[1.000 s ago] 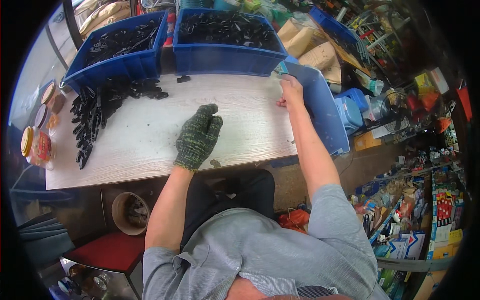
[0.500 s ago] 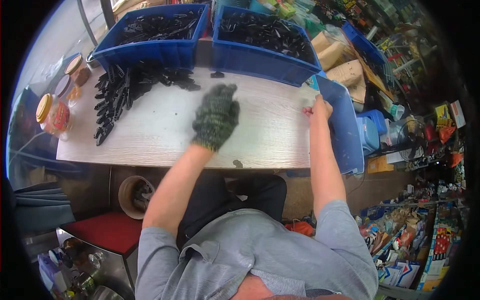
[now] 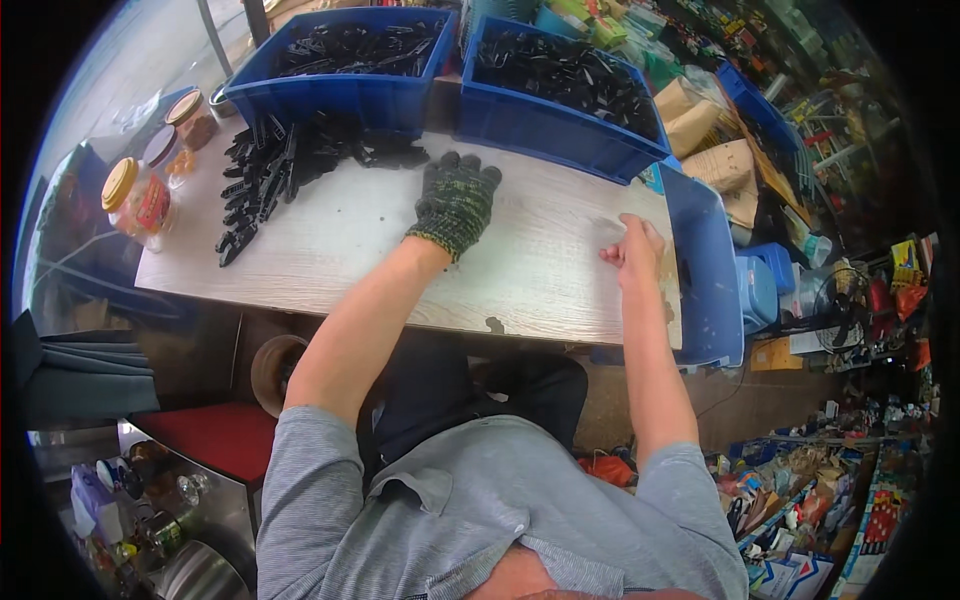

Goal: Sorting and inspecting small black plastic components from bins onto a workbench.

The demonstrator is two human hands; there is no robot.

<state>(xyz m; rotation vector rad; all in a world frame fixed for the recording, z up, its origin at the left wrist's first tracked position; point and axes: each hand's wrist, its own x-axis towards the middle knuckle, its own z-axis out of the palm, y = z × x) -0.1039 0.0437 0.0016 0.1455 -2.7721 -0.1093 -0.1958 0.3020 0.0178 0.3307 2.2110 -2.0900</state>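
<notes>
My left hand point(image 3: 455, 205), in a dark green knitted glove, lies palm down on the pale table with its fingers stretched out. Its fingertips are near the right end of a pile of black plastic pieces point(image 3: 265, 175), and what is under them is hidden. My bare right hand point(image 3: 637, 250) is over the right part of the table, beside a light blue bin. Its thumb and index finger are apart, the other fingers are curled, and nothing shows between them.
Two blue crates, one left point(image 3: 335, 100) and one right point(image 3: 555, 130), hold many black pieces at the table's back. The light blue bin point(image 3: 705, 240) stands along the right edge. Several lidded jars point(image 3: 140, 205) stand at the left. Paper bags point(image 3: 720, 165) lie beyond the bin.
My left hand has reached forward and its fingers have spread, covering the spot where a small black piece lay. My right hand has drawn away from the bin's edge onto the table side.
</notes>
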